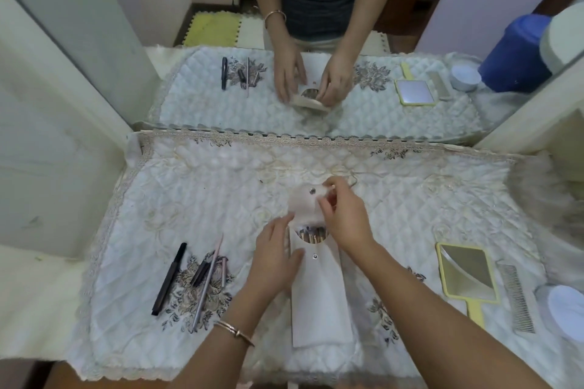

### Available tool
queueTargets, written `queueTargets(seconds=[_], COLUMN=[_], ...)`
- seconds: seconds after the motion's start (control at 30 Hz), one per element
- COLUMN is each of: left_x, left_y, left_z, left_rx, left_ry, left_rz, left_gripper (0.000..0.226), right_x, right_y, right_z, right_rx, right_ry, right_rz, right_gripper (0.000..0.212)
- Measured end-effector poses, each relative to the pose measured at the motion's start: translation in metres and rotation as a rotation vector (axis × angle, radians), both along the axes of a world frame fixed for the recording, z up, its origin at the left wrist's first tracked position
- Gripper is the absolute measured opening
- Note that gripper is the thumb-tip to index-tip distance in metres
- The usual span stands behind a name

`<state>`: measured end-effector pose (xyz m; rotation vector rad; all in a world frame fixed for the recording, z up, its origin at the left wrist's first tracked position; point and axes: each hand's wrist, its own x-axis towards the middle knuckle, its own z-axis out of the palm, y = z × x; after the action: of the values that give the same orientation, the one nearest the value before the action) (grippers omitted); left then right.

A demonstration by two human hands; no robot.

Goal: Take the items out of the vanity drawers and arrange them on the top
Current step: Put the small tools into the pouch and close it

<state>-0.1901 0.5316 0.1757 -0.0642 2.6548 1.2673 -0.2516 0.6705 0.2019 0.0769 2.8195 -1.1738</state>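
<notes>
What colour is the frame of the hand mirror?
Pale yellow; the hand mirror shows best in the head view.

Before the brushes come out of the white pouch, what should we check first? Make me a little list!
1. Pouch lies flat on the quilted cover: ok.
2. Flap lifted open by the right hand: ok.
3. Left hand steadies the pouch: ok.
4. Brush tips show at the opening: ok.
5. Free spot on the cover for the brushes: ok, between the pouch and the hand mirror.
6. How many brushes are inside: cannot tell.
</notes>
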Motion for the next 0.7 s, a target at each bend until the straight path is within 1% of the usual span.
queueTargets(seconds=[0.07, 0.17, 0.23, 0.3, 0.33, 0.4, 0.47, 0.53, 0.6, 0.7], left_x=[-0.014, -0.031, -0.035, -0.034, -0.031, -0.024, -0.015, -0.007, -0.002, 0.003], left_y=[0.000, -0.001, -0.002, -0.001, -0.001, 0.002, 0.002, 0.001, -0.003, -0.013], left_z=[-0.002, -0.003, -0.002, 0.001, 0.003, 0.008, 0.015, 0.023, 0.029, 0.041], left_rx=[-0.020, -0.108, -0.126, -0.094, -0.042, 0.146, 0.347, 0.508, 0.597, 0.674], left_ry=[-0.049, -0.153, -0.170, -0.161, -0.160, -0.166, -0.187, -0.214, -0.229, -0.266], left_rz=[-0.046, -0.133, -0.138, -0.111, -0.097, -0.060, 0.002, 0.048, 0.062, 0.051], left_gripper=[0.069, 0.081, 0.089, 0.089, 0.085, 0.076, 0.076, 0.077, 0.079, 0.082], right_x=[0.008, 0.018, 0.019, 0.019, 0.019, 0.019, 0.017, 0.016, 0.018, 0.029], right_y=[0.005, 0.016, 0.020, 0.022, 0.022, 0.023, 0.024, 0.024, 0.022, 0.021], right_z=[-0.010, -0.025, -0.031, -0.031, -0.029, -0.024, -0.012, 0.004, 0.015, 0.031], right_rx=[-0.054, 0.022, 0.044, 0.074, 0.090, 0.090, 0.026, -0.017, 0.010, -0.013], right_ry=[-0.058, -0.111, -0.155, -0.187, -0.215, -0.242, -0.237, -0.236, -0.214, -0.104], right_rz=[0.044, 0.158, 0.227, 0.252, 0.253, 0.239, 0.211, 0.238, 0.303, 0.324], right_gripper=[0.026, 0.025, 0.035, 0.045, 0.045, 0.040, 0.030, 0.021, 0.020, 0.029])
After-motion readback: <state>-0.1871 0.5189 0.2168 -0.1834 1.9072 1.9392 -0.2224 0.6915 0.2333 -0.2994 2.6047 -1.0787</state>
